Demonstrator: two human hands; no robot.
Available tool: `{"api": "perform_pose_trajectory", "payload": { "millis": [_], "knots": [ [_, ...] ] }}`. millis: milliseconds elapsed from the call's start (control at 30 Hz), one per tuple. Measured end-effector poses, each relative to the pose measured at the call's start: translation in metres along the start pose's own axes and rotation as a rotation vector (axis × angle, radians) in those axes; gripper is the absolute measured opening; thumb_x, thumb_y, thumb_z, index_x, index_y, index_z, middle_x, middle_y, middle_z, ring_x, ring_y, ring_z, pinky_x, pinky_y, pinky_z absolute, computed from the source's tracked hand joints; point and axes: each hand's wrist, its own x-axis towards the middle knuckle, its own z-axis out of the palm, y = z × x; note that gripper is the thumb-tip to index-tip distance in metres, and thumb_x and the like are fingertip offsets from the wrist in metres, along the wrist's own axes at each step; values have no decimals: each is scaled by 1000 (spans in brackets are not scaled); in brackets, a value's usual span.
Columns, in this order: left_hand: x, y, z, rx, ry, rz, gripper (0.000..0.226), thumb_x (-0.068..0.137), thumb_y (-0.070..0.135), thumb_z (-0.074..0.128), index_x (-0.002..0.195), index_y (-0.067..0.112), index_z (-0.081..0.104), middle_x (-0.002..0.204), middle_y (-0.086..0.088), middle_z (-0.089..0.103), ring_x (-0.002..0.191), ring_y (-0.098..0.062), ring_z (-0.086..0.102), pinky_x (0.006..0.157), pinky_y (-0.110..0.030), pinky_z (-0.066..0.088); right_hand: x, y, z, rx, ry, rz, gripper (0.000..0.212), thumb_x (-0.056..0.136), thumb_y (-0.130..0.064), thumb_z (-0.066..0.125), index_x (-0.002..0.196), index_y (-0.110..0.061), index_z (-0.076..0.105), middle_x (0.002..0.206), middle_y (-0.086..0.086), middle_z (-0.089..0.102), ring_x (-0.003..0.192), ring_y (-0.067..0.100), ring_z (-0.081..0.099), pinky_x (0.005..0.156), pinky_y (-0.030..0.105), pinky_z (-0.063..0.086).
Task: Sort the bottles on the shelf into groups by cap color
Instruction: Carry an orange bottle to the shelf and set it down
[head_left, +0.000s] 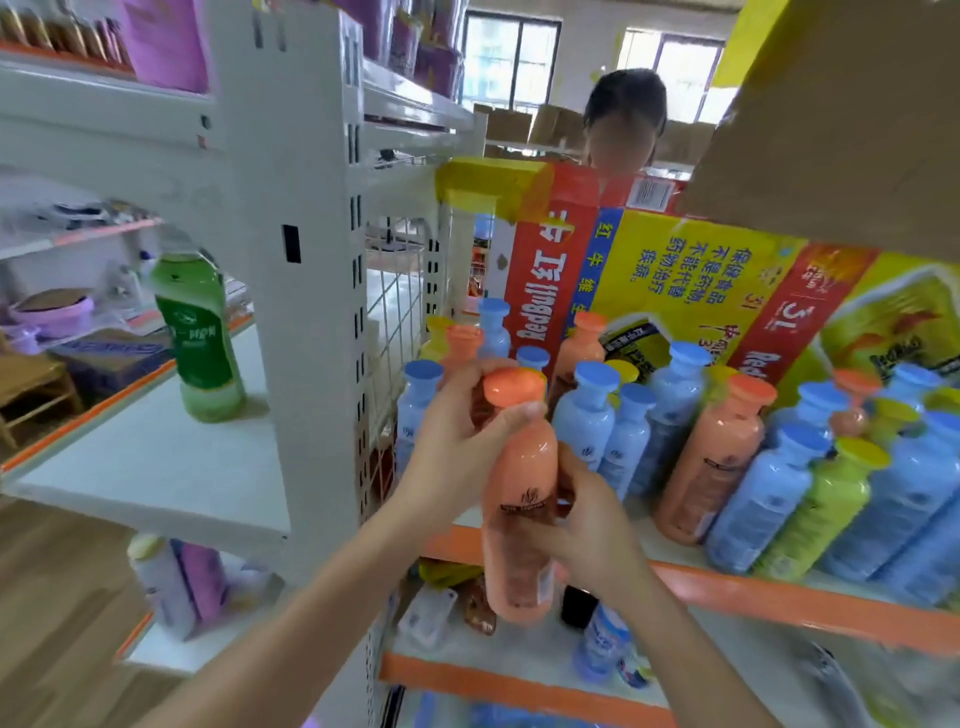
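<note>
- Now, in the head view, the orange bottle (519, 493) is off the shelf, held in the air just in front of the shelf's orange front edge (779, 597), nearly upright with its cap leaning slightly left.
- The left hand (457, 421) has its fingers curled round the neck, right under the orange cap (511, 387). The right hand (587, 525) is wrapped round the lower body near the label, so both hands have a firm hold of this one bottle.
- On the shelf the rest stand crowded and mixed. A blue bottle (587, 415) is nearest the hands, another orange one (711, 457) stands among blue ones further right, and a yellow-capped green bottle (826, 504) leans at the front.
- The back row by the printed box (675, 270) is blurred, so its cap colours are probably the same three, though I cannot be sure.
- The step in hand looks like placing this bottle with its own colour. To do it well:
  - choose one spot for orange and clear a gap there first
  - let the right hand carry the weight while the left steadies the neck
  - set the base down flat, since the neighbours lean on each other and a nudge could tip several.
</note>
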Motion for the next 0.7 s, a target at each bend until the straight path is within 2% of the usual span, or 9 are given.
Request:
{"api": "perform_pose_trajectory", "payload": {
  "millis": [67, 167, 233, 300, 367, 467, 533, 600, 700],
  "knots": [
    [8, 5, 1, -24, -32, 23, 36, 80, 29, 67, 112, 22, 53, 109, -3, 64, 97, -9, 62, 80, -15, 49, 3, -4, -2, 24, -2, 3, 57, 46, -61, 65, 99, -48, 47, 90, -31, 64, 86, -9, 60, 71, 7, 43],
    [20, 12, 1, -32, -53, 29, 27, 84, 26, 64, 109, 25, 53, 105, 4, 64, 97, -7, 61, 82, -18, 50, 8, -10, -12, -19, -69, -3, 55, 61, -53, 76, 105, -48, 43, 98, -27, 63, 94, -8, 58, 79, 11, 44],
    [28, 18, 0, -47, -55, 40, 26, 83, 29, 65, 106, 26, 53, 102, 6, 63, 96, -8, 62, 83, -23, 51, 11, -17, -23, -91, -115, -19, 55, 71, -39, 76, 109, -51, 38, 101, -33, 58, 98, -16, 53, 81, 6, 40],
    [37, 25, -1, -62, -43, 43, 31, 82, 31, 65, 109, 22, 53, 106, 2, 63, 100, -15, 62, 88, -33, 51, 13, -23, -36, -187, -132, -38, 60, 75, -33, 73, 116, -51, 33, 110, -36, 49, 101, -20, 46, 83, 3, 35],
    [48, 33, -4, -75, -20, 35, 25, 85, 28, 62, 107, 23, 54, 109, 0, 63, 102, -18, 61, 92, -40, 50, 16, -25, -52, -289, -115, -51, 64, 78, -33, 70, 130, -42, 32, 118, -25, 46, 108, -11, 44, 88, 6, 34],
    [68, 50, -7, -99, 36, 43, 15, 85, 28, 62, 98, 28, 54, 102, 5, 62, 92, -9, 61, 85, -32, 52, 24, -26, -73, -413, -28, -73, 63, 83, -33, 64, 137, -34, 32, 121, -17, 45, 114, 0, 43, 95, 22, 35],
    [85, 62, -8, -102, 77, 56, 23, 85, 30, 62, 104, 20, 55, 100, 5, 62, 84, -5, 61, 76, -26, 51, 33, -27, -85, -472, 10, -87, 61, 84, -32, 63, 137, -32, 33, 120, -14, 46, 111, 2, 44, 91, 21, 34],
    [102, 72, -8, -71, 111, 71, 35, 85, 33, 61, 113, 12, 55, 104, 1, 63, 85, -8, 62, 78, -28, 52, 46, -26, -97, -515, 31, -106, 61, 84, -31, 64, 138, -28, 36, 121, -10, 49, 108, 2, 44, 88, 19, 32],
    [128, 81, -10, -128, 127, 110, 39, 86, 29, 60, 117, 6, 52, 107, -5, 62, 89, -12, 62, 83, -31, 53, 70, -23, -111, -519, 28, -115, 61, 84, -31, 64, 138, -27, 36, 122, -10, 51, 115, 7, 47, 90, 23, 36]
  ]
}}
